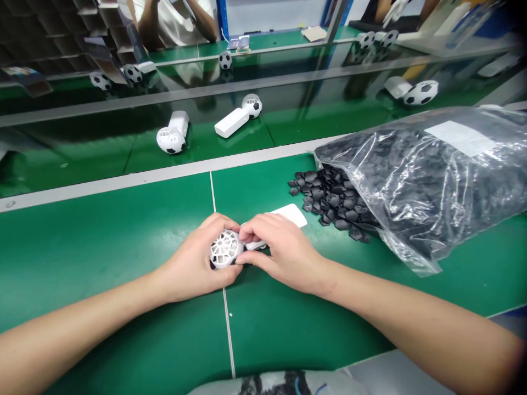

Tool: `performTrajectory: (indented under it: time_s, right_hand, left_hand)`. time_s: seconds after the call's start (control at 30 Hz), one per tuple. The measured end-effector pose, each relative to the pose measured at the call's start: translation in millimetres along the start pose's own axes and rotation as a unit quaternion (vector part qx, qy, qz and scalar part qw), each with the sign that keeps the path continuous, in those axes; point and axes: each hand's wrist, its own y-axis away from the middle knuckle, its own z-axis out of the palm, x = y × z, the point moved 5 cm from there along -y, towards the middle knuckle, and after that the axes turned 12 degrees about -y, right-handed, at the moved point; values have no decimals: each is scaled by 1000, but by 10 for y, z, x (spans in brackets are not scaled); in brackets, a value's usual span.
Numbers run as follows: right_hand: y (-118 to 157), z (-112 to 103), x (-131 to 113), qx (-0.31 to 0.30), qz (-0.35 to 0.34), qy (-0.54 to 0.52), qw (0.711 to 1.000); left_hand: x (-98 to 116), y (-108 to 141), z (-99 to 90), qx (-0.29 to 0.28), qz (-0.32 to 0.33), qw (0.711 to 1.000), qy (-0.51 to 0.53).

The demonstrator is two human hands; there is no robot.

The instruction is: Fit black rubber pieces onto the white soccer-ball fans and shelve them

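White plastic football-headed device (226, 249): left hand (196, 259) curls round it, probably bracing; right hand (288, 253), fingertips slightly parted, grips its three-o'clock edge.

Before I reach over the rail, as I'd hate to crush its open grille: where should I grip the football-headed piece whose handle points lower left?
Probably midway along its white handle, from the near side: it lies long and blocky, the latticed ball beyond.
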Motion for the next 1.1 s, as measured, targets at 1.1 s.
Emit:
performTrajectory:
  time_s: [1.1]
  right_hand:
    - [131, -9, -129, 71, -296, 42, 952]
  left_hand:
    - [-227, -41, -14, -39, 24, 998, 49]
